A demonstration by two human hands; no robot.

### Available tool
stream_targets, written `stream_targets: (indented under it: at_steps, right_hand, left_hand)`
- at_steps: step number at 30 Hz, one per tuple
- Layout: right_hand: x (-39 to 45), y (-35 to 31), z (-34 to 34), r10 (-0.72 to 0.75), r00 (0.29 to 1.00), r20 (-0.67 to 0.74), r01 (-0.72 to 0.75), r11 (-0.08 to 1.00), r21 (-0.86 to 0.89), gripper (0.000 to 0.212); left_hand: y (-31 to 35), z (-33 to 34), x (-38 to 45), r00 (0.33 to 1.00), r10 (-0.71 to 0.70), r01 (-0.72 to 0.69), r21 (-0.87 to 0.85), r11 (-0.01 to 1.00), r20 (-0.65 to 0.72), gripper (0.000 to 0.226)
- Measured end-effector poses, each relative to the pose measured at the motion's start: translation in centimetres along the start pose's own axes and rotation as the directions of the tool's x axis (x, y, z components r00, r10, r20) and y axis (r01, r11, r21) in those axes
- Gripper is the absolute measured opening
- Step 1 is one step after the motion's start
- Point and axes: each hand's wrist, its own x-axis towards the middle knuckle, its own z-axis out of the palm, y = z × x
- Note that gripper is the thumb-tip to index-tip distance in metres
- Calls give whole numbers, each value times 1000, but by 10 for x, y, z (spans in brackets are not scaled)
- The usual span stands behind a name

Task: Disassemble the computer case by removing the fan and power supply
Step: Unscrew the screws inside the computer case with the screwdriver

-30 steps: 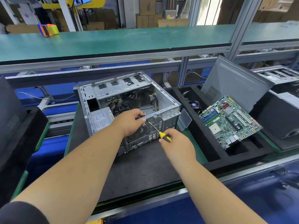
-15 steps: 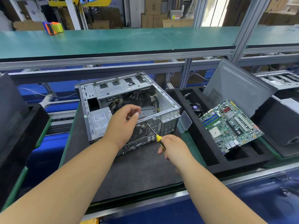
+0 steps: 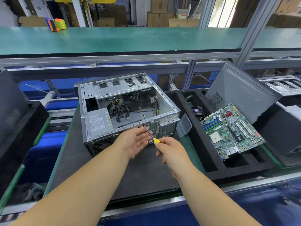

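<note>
At the far left edge of the frame a black foam-lined tray (image 3: 24, 121) stands apart from the dark grey worktop (image 3: 78, 160) mat. Left of centre on that mat lies one open grey metal computer case (image 3: 123, 95), side panel off. Its silver box-shaped power supply (image 3: 99, 121) sits in the near-left corner with a bundle of black cables (image 3: 120, 110) beside it. The fan is behind the case's near wall, mostly hidden by the hands.

The left hand (image 3: 135, 142) is in front of that wall, palm up, fingers (image 3: 145, 132) straight and spread, holding nothing, cupped just below the tool's shaft. The right hand (image 3: 171, 150) curls its fingers round the one yellow-handled screwdriver (image 3: 152, 136), whose tip meets the case's near top edge. Bare mat lies open below the forearms, towards the lower edge.

Right of the case, a small clear plastic box (image 3: 185, 123) leans at the mat's edge. Further right, a black foam tray (image 3: 211, 167) holds one green motherboard (image 3: 231, 131), tilted, with one grey side panel (image 3: 241, 90) propped behind it.
</note>
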Motion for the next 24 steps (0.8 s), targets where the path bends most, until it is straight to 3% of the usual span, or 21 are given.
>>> stream_targets:
  at_steps: [7,9,12,15,19,24]
  right_hand:
    - [5,5,-5,-86,996,-34,82,990,-111,8]
    - [6,3,-3,-24,999,-24,21,992,-122,15]
    - [9,-5,0,185,981,56,-184,982,-30,36]
    - [12,-11,3,295,953,71,-295,955,-9,38]
    - [10,-2,3,167,986,29,-167,986,-11,24]
    - [8,5,0,80,996,27,-79,997,-16,21]
  left_hand:
    - [2,9,4,999,3,-4,-21,1000,-45,18]
    - [2,10,5,998,6,-8,-29,1000,-57,17]
    - [2,8,7,998,13,-16,-42,999,-58,16]
    - [1,6,9,998,14,-17,-53,998,-61,19]
    - [-1,3,11,998,1,-5,-60,998,-56,22]
    - [-2,2,13,998,10,-16,-88,996,-61,20]
